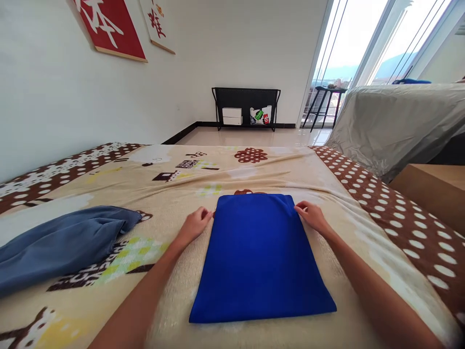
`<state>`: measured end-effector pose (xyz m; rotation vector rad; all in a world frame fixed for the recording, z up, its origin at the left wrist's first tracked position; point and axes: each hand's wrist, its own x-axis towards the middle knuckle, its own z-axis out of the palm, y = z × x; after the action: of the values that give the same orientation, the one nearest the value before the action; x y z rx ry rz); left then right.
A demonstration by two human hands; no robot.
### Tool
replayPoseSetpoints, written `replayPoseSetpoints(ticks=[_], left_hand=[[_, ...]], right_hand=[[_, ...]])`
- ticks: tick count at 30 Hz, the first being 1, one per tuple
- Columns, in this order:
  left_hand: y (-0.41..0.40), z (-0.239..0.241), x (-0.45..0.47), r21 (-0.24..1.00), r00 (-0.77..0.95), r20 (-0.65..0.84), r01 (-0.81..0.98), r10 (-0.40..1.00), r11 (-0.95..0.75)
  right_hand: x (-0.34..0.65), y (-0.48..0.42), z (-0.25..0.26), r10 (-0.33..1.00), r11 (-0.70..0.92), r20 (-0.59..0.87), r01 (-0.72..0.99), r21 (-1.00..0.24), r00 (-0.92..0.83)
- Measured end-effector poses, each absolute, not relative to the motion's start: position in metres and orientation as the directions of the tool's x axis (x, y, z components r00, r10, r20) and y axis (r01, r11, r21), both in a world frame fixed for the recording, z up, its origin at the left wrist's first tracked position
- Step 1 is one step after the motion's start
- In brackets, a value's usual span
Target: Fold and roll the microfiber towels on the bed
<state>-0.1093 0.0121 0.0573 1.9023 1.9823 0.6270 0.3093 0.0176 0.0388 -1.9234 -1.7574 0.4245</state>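
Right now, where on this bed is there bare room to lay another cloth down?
Bare blanket lies beyond the blue folded cloth, and between it and the grey-blue garment. It is crowded where the left hand and right hand flank the cloth.

Hands (pixel 196 224) at blue cloth's (pixel 259 257) corners
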Motion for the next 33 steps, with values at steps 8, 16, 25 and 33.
replayPoseSetpoints(ticks=[8,16,25,33], left_hand=[[0.099,0.017,-0.065,0.401,-0.174,0.108,0.908,0.979,0.117],[0.119,0.011,-0.079,0.486,-0.164,0.033,0.864,0.986,0.127],[0.121,0.015,-0.07,0.571,-0.1,0.062,0.82,0.993,0.047],[0.126,0.014,-0.063,0.541,-0.101,0.044,0.839,0.994,0.061]], right_hand=[[0.27,0.087,0.007,0.972,-0.123,0.141,0.916,-0.383,0.189],[0.293,0.09,-0.005,0.97,-0.14,0.133,0.916,-0.377,0.203],[0.317,0.092,-0.003,0.954,-0.207,0.126,0.902,-0.379,0.272],[0.318,0.093,-0.011,0.956,-0.2,0.131,0.913,-0.354,0.261]])
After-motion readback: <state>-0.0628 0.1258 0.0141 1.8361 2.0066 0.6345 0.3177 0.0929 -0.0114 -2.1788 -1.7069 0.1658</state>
